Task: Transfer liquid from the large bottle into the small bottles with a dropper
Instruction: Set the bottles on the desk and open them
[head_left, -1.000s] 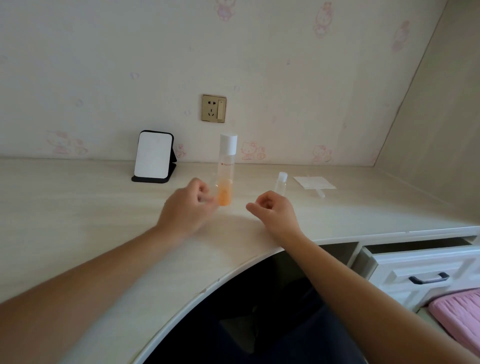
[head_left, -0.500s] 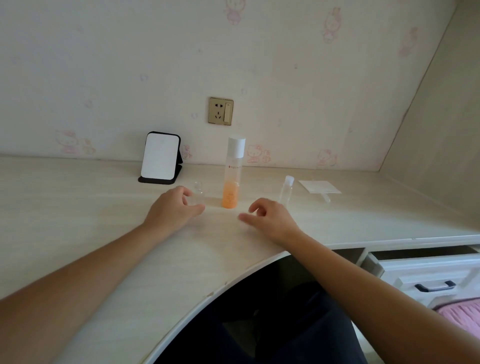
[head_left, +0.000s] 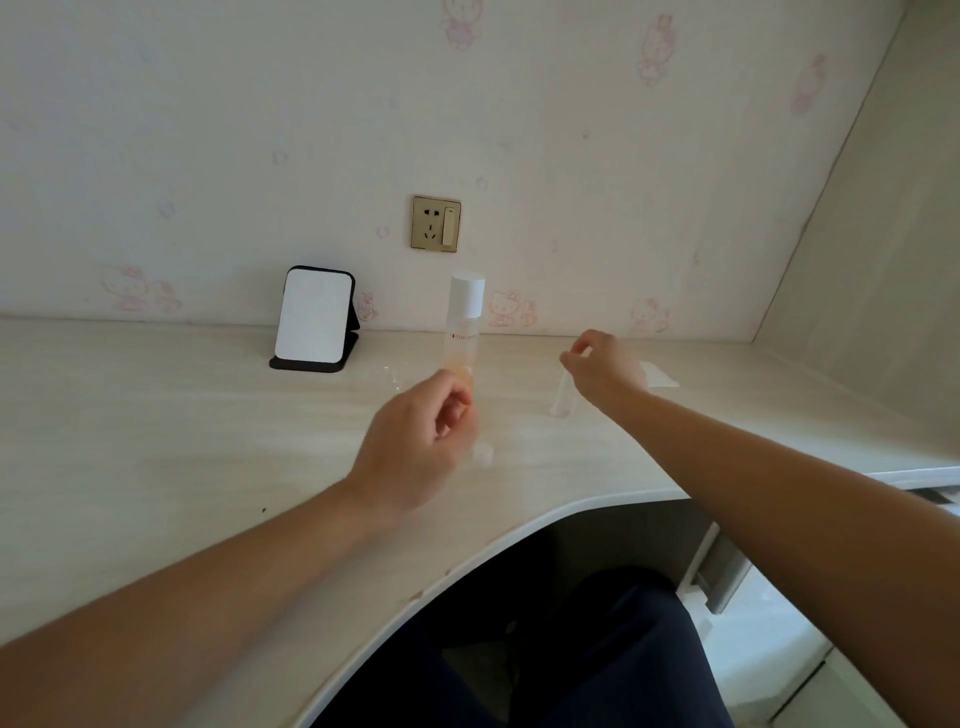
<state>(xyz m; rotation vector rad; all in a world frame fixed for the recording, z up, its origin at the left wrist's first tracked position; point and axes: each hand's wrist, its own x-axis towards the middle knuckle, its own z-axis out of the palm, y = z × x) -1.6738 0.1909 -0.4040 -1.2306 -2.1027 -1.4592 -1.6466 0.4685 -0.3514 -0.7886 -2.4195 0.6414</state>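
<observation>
- Clear plastic large bottle (head_left: 466, 332), tall, white-capped, with orange liquid low inside: stands upright at mid-desk. Probably light, smooth and easily tipped, so best gripped around mid-body.
- Small clear bottle (head_left: 560, 397): upright to its right. The right hand (head_left: 605, 371) pinches its top.
- Left hand (head_left: 415, 447): fingers curled, in front of the large bottle. Whether it holds anything is unclear.
- Black-framed mirror stand (head_left: 314, 319) and white paper packet (head_left: 660, 375): well apart, not in the way.
- Dropper: not identifiable.

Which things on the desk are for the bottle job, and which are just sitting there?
For the job: large bottle, tiny clear bottle, small bottle under the right hand, white cap.
Just lying about: black-framed mirror, wall socket, white paper (unsure).
</observation>
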